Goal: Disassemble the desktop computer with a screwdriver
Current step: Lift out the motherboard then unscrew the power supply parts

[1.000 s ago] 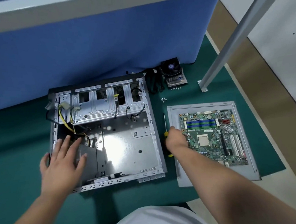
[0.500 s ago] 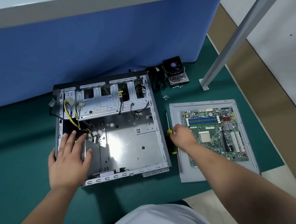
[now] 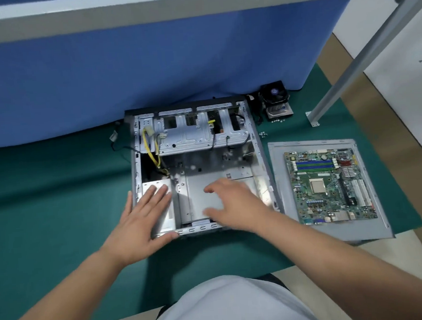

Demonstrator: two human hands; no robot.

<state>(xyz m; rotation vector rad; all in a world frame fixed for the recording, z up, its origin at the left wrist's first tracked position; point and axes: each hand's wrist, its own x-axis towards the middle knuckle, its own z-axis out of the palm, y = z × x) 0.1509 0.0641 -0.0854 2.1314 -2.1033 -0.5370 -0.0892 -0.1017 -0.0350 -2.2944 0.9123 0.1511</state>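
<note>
Our right hand blurred, fingers loosely spread, hiding the case's near corner, our left hand flat, fingers straight on the grey metal box, bare steel floor, green motherboard on a side panel.

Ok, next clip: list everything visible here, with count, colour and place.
computer case: one, grey metal, open, centre of mat
power supply: one, silver, case's near-left corner
yellow cables: one bundle, case's left side
motherboard: one, green, on side panel
side panel: one, grey, right of case
cooler fan: one, black, beyond case
screws: few, silver, near fan
mat: one, green, underneath
left hand: flat on power supply
right hand: over case, fingers spread
</note>
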